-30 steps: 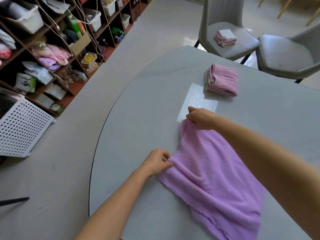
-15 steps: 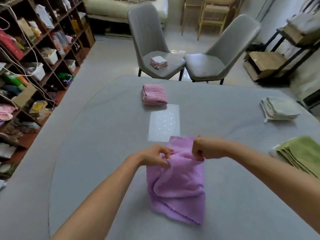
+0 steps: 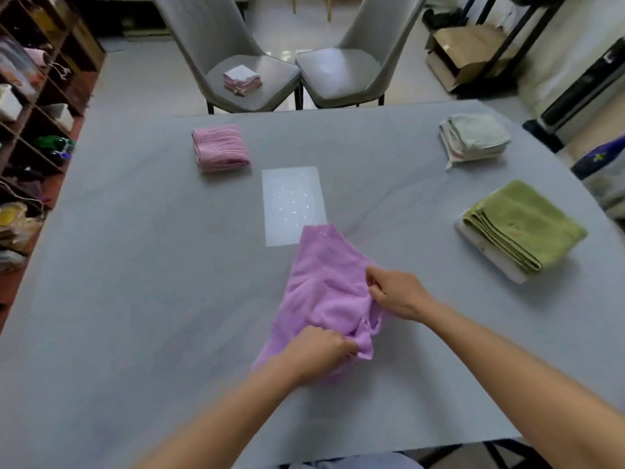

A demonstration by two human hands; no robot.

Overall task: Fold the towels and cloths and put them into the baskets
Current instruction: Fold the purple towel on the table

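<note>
Beyond the hands a pale rectangular mat point(image 3: 293, 205) lies on the grey bench point(image 3: 135, 265), two grey chairs point(image 3: 257, 62) behind it, a shelf unit point(image 3: 30, 130) far left.

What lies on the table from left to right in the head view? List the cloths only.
Folded pink towel → lilac cloth held by both hands → folded pale grey-green cloths → folded green towel.
</note>
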